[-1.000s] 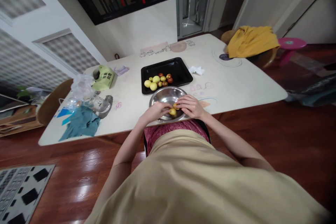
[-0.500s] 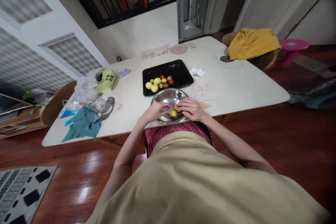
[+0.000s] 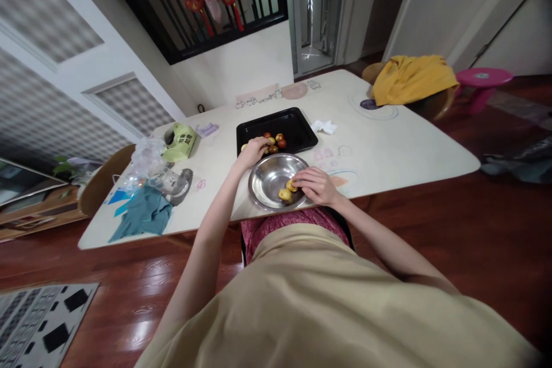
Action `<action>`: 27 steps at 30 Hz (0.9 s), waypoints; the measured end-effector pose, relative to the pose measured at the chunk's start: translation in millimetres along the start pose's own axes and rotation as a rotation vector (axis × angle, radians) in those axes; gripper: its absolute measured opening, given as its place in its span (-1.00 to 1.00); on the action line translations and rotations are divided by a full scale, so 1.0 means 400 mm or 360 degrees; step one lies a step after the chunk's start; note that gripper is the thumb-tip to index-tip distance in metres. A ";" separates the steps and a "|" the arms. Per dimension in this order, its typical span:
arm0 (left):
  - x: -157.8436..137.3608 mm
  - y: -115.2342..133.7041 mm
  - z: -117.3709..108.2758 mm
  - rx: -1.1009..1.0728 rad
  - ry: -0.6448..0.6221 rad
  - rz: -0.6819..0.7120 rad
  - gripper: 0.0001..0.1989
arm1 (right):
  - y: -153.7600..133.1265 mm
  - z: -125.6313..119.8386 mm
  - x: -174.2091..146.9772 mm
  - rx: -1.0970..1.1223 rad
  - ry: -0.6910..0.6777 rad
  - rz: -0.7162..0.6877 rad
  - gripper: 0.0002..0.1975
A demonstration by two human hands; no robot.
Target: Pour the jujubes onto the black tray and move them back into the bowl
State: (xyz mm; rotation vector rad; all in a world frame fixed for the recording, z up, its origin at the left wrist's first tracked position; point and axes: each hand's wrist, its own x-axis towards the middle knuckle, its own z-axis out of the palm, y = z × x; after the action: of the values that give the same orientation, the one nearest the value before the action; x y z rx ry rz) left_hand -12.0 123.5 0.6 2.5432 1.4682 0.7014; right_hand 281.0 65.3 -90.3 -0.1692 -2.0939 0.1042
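A steel bowl (image 3: pixel 261 181) stands at the table's near edge. Inside it lies a round yellow fruit (image 3: pixel 284 194), beside a second yellow fruit (image 3: pixel 292 185) that my right hand (image 3: pixel 318 185) pinches at the bowl's right side. Behind the bowl is a black baking tray (image 3: pixel 293 121) with several small jujube-like fruits (image 3: pixel 281 144), some yellow-green and some reddish brown. My left hand (image 3: pixel 254 152) reaches over the tray's front left part, its fingers bent together among these fruits. It covers some of them, and whatever its fingertips hold is hidden.
To the left lie a green tissue pack (image 3: pixel 181 142), clear plastic bags (image 3: pixel 149 155), a grey-and-clear item (image 3: pixel 179 184) and a teal cloth (image 3: pixel 144 213). A crumpled white tissue (image 3: pixel 323 126) is right of the tray. A yellow garment (image 3: pixel 409 80) hangs over a chair at the far right.
My left hand has left the bowl and moved forward and left onto the fruits in the tray. My right hand stays at the bowl's right side with a yellow fruit. The view tilted up slightly.
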 end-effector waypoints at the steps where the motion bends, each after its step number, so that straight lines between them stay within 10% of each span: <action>1: 0.016 -0.016 0.004 0.0011 -0.0051 0.0009 -0.65 | 0.001 0.001 -0.001 0.0002 -0.0001 0.0002 -0.64; 16: 0.084 -0.062 0.044 0.0039 -0.0403 0.0184 -0.66 | 0.005 0.008 -0.009 -0.0012 0.0009 0.0015 -0.66; 27: 0.006 -0.018 0.002 0.0067 0.0003 0.0163 -0.68 | -0.001 0.004 -0.005 -0.0038 0.0008 0.0048 -0.61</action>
State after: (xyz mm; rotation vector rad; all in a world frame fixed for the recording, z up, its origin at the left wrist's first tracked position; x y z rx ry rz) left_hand -16.1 129.3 -1.7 2.6663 1.3755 0.6944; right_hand 280.4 64.4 -92.7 -0.2151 -2.0885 0.0965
